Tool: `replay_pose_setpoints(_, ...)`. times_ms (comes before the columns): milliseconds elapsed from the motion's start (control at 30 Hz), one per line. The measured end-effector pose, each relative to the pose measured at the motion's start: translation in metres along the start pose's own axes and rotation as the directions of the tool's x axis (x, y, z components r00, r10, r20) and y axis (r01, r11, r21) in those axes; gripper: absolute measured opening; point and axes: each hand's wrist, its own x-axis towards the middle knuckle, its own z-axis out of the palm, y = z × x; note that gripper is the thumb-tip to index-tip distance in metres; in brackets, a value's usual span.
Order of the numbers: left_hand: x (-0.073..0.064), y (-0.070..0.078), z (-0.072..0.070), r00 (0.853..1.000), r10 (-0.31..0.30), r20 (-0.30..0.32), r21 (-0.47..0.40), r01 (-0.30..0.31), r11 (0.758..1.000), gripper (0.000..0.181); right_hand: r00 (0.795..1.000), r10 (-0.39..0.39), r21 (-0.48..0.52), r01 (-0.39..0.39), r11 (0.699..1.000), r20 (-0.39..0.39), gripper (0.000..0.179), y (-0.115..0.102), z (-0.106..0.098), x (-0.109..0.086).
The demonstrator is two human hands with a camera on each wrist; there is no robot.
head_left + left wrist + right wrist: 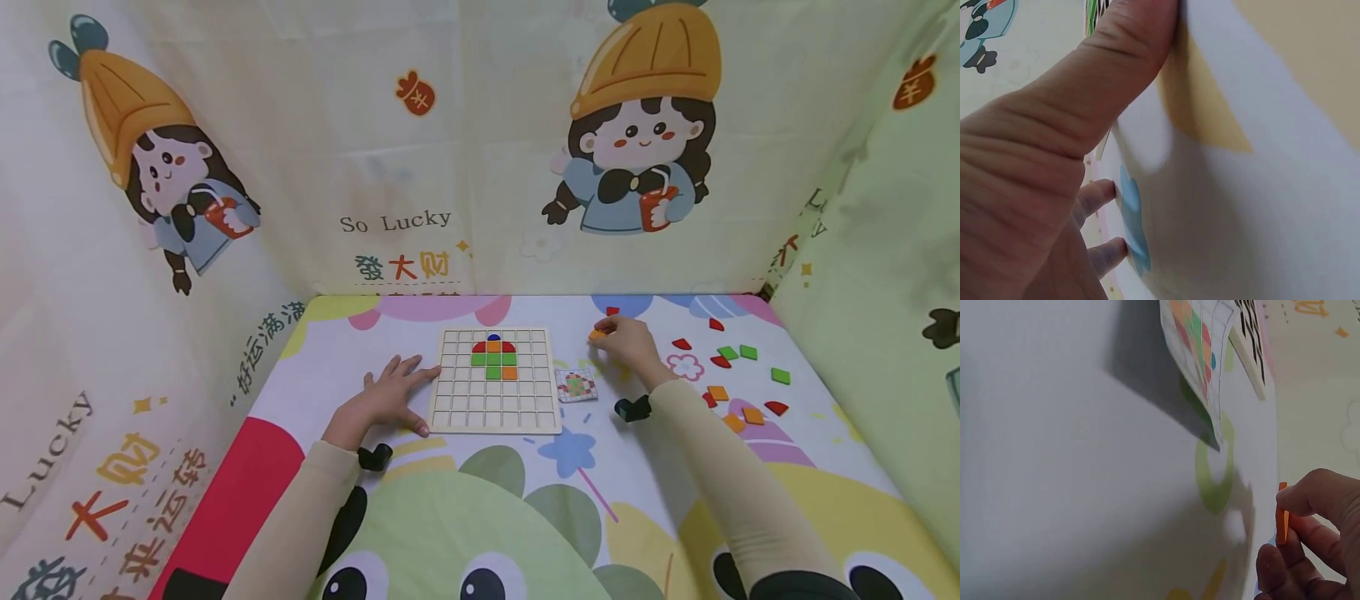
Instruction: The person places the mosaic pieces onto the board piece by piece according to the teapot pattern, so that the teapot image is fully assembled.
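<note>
A pale gridded board (pixel 457 410) lies flat on the table. A pattern fills its upper middle: a blue piece (pixel 493 337), red curved pieces, orange squares and green squares. My left hand (pixel 384 396) rests at the board's left side with fingers spread, the thumb (pixel 1129 56) near its lower left corner. Right of the board, my right hand (pixel 633 346) pinches an orange tile (pixel 1282 515) between thumb and fingers, held edge-on in the right wrist view. A small pattern card (pixel 576 386) with a curled edge lies between the board and that hand.
Loose red, green and orange tiles (pixel 753 415) are scattered at the table's right side. One red piece (pixel 612 311) lies just behind the right hand. A printed cloth (pixel 480 250) hangs behind the table and along both sides.
</note>
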Motion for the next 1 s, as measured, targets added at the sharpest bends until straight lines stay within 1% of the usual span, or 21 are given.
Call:
replay_pose_setpoints(267,-0.001,0.000,0.000,1.000,0.006,0.000,0.001,-0.006,1.000,0.119,0.999,-0.043,-0.014,0.044,0.999,0.005,0.038,-0.018,0.006,-0.006)
replay_pose_setpoints(500,-0.001,0.000,0.000,1.000,0.002,-0.001,-0.007,-0.002,1.000,0.118,0.994,-0.107,-0.052,0.106,0.993,-0.004,0.036,-0.032,0.012,-0.009)
replay_pose_setpoints(700,-0.001,0.001,-0.001,1.000,0.005,0.003,-0.002,-0.005,1.000,0.118,0.992,-0.124,-0.061,0.124,0.990,0.005,0.036,-0.040,0.017,-0.010)
replay_pose_setpoints(1000,0.000,0.001,-0.002,1.000,0.003,0.006,0.002,-0.003,1.000,0.118,0.990,-0.140,-0.056,0.141,0.988,0.025,0.035,-0.050,0.032,-0.011)
